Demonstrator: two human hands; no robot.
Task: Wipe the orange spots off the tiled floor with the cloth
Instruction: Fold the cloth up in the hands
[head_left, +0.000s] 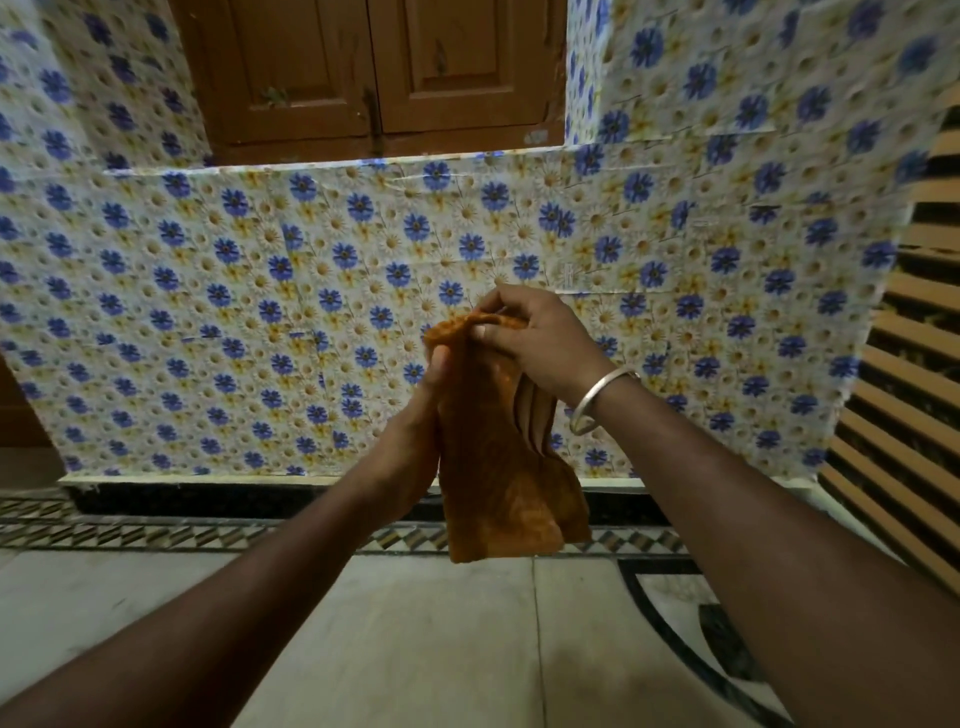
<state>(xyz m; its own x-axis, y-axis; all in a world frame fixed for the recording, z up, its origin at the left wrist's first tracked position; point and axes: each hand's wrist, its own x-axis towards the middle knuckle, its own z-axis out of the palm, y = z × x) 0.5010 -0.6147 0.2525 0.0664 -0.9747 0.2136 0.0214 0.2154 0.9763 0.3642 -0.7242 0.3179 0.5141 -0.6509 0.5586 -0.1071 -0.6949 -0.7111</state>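
The right hand (535, 338) pinches the top edge of the cloth (493, 467) in curled fingers (506, 304). The left hand (410, 441) grips its side just below, so it hangs beneath the fingers, well above the tiled floor (415, 623). No orange spots show below, so a bunched, already orange cloth may miss or smear them.

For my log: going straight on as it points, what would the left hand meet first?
Likely the bunched top of the cloth, which the right hand pinches; beyond that the flowered wall, depth unclear.
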